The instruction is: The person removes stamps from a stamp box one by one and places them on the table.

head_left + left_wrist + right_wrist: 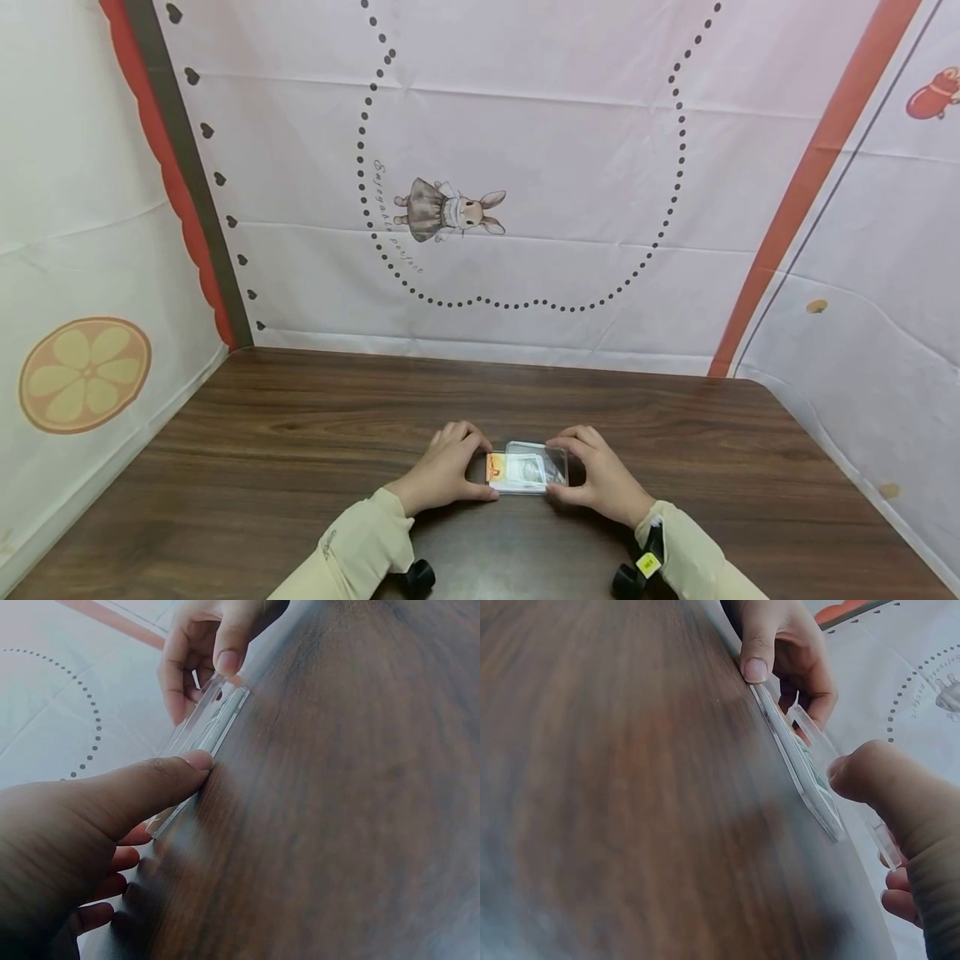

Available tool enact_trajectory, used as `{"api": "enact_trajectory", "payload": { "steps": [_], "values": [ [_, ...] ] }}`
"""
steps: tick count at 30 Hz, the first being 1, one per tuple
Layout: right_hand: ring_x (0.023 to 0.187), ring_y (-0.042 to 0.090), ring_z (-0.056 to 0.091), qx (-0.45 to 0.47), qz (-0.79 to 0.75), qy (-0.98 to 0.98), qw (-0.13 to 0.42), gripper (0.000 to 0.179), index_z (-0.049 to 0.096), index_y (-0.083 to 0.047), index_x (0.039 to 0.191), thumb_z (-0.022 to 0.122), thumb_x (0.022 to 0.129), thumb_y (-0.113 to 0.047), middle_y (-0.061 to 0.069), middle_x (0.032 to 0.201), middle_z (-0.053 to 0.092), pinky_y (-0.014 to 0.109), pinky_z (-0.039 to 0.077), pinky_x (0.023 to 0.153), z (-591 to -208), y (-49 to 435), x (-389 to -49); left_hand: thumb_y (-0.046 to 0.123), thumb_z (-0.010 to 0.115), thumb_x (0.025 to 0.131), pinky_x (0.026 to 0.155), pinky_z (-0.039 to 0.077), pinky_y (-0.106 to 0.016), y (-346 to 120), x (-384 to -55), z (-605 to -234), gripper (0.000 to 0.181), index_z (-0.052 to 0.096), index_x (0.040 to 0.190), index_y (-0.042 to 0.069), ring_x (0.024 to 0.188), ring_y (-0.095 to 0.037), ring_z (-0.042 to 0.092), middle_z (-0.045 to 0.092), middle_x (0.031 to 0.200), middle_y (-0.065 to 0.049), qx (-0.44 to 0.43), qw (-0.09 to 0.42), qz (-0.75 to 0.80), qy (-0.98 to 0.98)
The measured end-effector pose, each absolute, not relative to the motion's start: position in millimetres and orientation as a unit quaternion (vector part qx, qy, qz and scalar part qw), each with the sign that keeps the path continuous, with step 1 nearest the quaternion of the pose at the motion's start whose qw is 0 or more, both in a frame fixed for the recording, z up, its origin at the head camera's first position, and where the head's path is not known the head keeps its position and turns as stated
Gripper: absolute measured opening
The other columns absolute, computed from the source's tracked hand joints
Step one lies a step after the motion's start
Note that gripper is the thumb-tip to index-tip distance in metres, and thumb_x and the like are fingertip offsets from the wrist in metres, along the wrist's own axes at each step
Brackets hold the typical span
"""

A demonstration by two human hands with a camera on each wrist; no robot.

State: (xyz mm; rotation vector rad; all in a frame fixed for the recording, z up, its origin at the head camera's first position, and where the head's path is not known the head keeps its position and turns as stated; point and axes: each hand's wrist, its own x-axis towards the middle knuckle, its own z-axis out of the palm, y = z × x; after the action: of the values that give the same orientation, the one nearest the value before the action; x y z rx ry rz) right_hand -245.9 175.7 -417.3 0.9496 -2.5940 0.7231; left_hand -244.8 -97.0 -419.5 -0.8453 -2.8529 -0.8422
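A shallow clear plastic case base (799, 769) lies flat on the table, with a printed orange-and-white card (498, 473) inside. Above it sits a clear plastic lid (557, 457), shifted to the right and slightly apart from the base in the right wrist view. My left hand (441, 473) grips the left end of the base, thumb on the near edge and fingers at the far edge. The lid's right end is pinched between thumb and fingers of my right hand (600, 477). The fingertips behind the case are partly hidden.
The dark wooden table (315, 408) reaches back to a printed cloth (585, 192) hung behind it. More cloth (82, 208) hangs along the left and right sides. A black wrist device with a yellow tag (648, 565) is on the right sleeve.
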Motion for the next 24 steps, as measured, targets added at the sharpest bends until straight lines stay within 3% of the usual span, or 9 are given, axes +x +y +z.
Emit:
{"api": "enact_trajectory", "payload": {
  "steps": [10,24],
  "values": [
    [0.1,0.01,0.052,0.335,0.246,-0.897,0.15,0.048,0.066,-0.014,0.115,0.082,0.074,-0.035,-0.005,0.11,0.058,0.031,0.049,0.082,-418.8,183.5,-248.2,0.046,0.079,0.075,0.098,0.034,-0.048,-97.5,-244.0,-420.7,0.053,0.06,0.114,0.015,0.115,-0.024,0.044,0.052,0.122,-0.006,-0.275,0.031,-0.271,-0.922],
    [0.095,0.006,0.05,0.345,0.258,-0.889,0.156,0.047,0.066,-0.013,0.114,0.082,0.074,-0.029,-0.004,0.108,0.058,0.026,0.048,0.076,-421.1,190.9,-252.6,0.046,0.079,0.075,0.099,0.034,-0.049,-97.3,-243.3,-420.6,0.055,0.06,0.115,0.015,0.116,-0.025,0.044,0.051,0.123,-0.006,-0.27,0.026,-0.27,-0.924]
  ]
}}
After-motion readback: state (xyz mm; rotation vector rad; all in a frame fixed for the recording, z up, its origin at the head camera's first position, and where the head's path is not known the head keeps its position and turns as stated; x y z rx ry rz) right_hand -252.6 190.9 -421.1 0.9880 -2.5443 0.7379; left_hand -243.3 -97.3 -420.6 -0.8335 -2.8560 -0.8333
